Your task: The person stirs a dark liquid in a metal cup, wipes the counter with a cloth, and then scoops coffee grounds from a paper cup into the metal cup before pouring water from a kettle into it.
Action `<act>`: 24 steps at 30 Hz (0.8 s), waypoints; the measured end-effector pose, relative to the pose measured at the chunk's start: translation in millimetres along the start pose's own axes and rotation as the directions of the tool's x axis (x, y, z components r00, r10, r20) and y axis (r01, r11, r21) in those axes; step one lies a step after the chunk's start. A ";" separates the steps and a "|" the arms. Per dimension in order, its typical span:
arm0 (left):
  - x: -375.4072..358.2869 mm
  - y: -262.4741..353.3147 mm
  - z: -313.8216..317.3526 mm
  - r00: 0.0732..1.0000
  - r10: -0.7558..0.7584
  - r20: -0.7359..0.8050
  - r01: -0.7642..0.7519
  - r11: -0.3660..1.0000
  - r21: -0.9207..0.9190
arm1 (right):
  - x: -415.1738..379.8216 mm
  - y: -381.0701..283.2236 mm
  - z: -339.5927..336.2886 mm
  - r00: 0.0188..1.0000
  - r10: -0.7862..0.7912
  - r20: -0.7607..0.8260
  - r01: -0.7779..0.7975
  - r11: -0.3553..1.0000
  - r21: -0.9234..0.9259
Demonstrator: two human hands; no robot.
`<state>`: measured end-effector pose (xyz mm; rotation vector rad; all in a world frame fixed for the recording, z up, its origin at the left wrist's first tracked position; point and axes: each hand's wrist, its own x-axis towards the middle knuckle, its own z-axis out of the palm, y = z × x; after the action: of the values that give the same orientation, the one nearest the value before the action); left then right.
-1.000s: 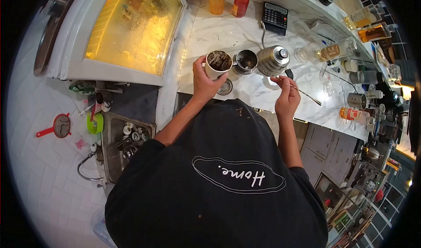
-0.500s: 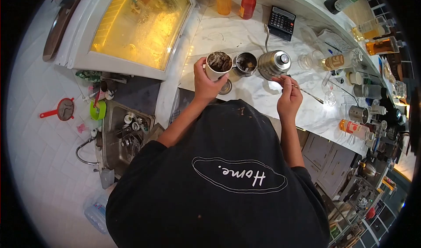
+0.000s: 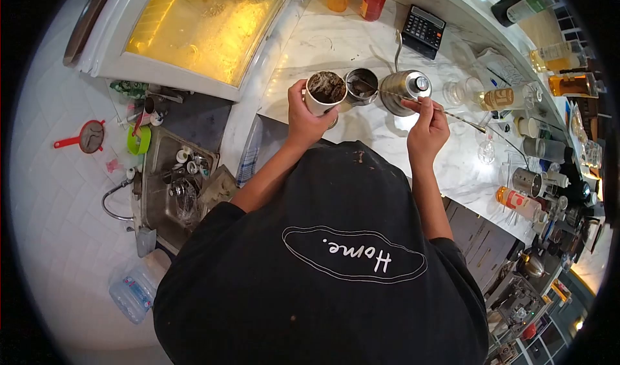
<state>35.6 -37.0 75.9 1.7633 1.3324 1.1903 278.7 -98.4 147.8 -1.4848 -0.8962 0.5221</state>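
Two bare hands are over the marble counter [image 3: 381, 129], beside a lit, glass-fronted case [image 3: 194, 36]. Crowding looks like the main hazard: vessels sit close together, so a wide swing of either forearm could knock one over. The sink [image 3: 156, 203], off to the left, holds a jumble of small ware.

The steel kettle [image 3: 399, 84] stands upright with its lid on, which hides its contents. A sideways sweep of the right hand [image 3: 426, 136] could catch its body or thin spout and tip it. Next to it, the open metal pitcher [image 3: 360, 102] has dark material inside, wet or dry I cannot tell.

Just beside the pitcher, the left hand [image 3: 307, 123] grips the white cup [image 3: 316, 107], thumb on one side and fingers curled around the other. Dark, clumpy contents [image 3: 327, 87] come up near the rim; squeezing the wall or tilting too far could spill them. Whether the base rests on anything is hidden.

Thinnest is the long metal stirrer [image 3: 462, 120], pinched between the right thumb and fingers, passing by the kettle towards the pitcher. Held so lightly, it could twist or slip if its end snags on a rim.
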 end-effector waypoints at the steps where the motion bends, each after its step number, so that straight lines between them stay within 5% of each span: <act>1: 0.0 -0.3 0.9 1.000 -0.004 -0.006 0.004 1.000 0.003 | 2.9 2.3 -3.2 0.999 -0.038 0.019 0.039 0.998 -0.058; 5: -0.7 -3.7 1.7 0.999 -0.035 -0.016 0.035 0.999 0.005 | 3.9 -7.4 -10.3 0.983 -0.144 0.110 0.167 0.957 -0.237; 8: 1.4 -3.2 2.1 0.998 -0.060 -0.035 0.060 0.998 -0.004 | 7.4 -12.5 -6.8 0.966 -0.244 0.085 0.254 0.957 -0.143; 14: 8.4 -5.4 7.4 0.992 -0.109 -0.060 0.103 0.991 -0.089 | 14.0 -14.8 -0.1 0.982 -0.142 0.125 0.163 0.971 -0.175; 18: 13.0 -9.0 12.3 0.992 -0.093 -0.081 0.083 0.989 -0.123 | 11.8 -3.7 2.7 0.948 -0.273 0.165 0.300 0.938 -0.172; 21: 12.8 -7.9 14.0 0.993 -0.090 -0.082 0.079 0.988 -0.132 | 11.4 -15.6 -5.7 0.955 -0.237 0.178 0.279 0.922 -0.268; 24: 9.7 -11.6 15.1 0.991 -0.108 -0.072 0.100 0.989 -0.112 | 9.6 -18.4 -3.6 0.961 -0.237 0.143 0.260 0.951 -0.167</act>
<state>45.7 -23.7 62.6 1.5665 1.3614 1.2597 283.0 -94.4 168.1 -1.4894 -1.2370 0.3518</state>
